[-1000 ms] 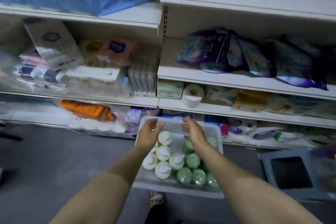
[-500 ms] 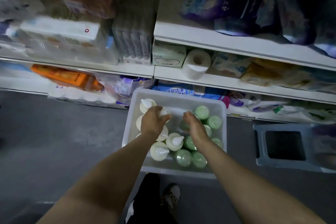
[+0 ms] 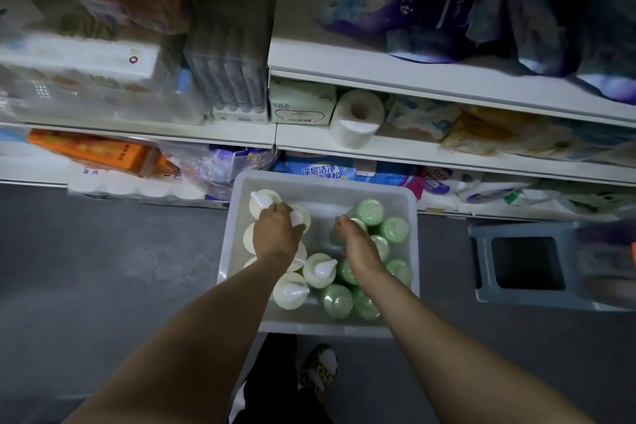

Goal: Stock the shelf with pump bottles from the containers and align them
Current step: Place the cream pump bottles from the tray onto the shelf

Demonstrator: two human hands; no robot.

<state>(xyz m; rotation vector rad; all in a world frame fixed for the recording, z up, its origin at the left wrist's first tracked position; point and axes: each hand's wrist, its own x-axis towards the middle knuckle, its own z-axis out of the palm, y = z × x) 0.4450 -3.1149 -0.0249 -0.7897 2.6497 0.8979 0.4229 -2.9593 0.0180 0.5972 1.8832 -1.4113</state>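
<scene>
Bin (image 3: 411, 251), near: I curl my left hand (image 3: 277, 234) round a cream bottle (image 3: 298, 218); my right hand (image 3: 358, 244) reaches among green bottles (image 3: 370, 212), grip hidden.

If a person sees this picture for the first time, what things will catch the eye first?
First, the white tub on the floor by the shelves, with cream pump bottles on its left and green pump bottles on its right. Both hands reach in: the left hand grips a cream bottle's pump, the right hand reaches among the green ones. Above, a toilet roll sits at a shelf's edge.
</scene>
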